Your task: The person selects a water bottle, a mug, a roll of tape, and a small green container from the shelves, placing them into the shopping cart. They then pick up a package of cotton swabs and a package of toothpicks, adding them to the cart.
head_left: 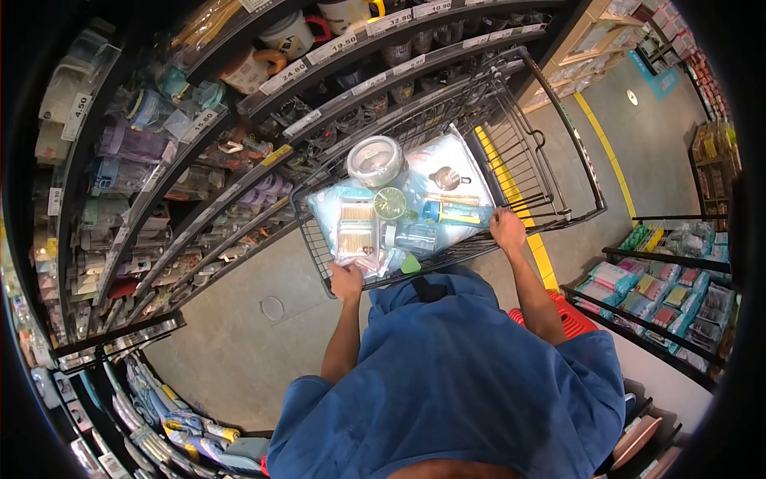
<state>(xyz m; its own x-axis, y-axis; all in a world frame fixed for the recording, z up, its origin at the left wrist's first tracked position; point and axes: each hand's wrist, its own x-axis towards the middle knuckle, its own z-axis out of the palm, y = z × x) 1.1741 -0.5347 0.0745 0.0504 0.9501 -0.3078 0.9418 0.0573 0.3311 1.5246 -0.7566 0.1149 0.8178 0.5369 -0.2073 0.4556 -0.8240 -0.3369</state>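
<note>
A wire shopping cart [550,156] stands before me. My left hand [345,282] is closed at the near corner of a clear pack of thin wooden sticks [357,227], at the cart's left end. My right hand [507,230] is closed at the end of a blue-capped clear bottle [463,213], close to the cart's near rim. Both lie over a large pale plastic package [459,156]. On it also sit a round lidded container [375,162], a green round item [390,203], a small metal strainer-like item [448,178] and another clear bottle [416,238].
Shelves of mugs [287,36] with price tags rise ahead. Plastic bottles and boxes [136,144] fill the shelves at left. A red basket [566,315] is beside my right arm. Racks of packaged goods [638,295] stand at right. Yellow lines [604,144] mark the floor.
</note>
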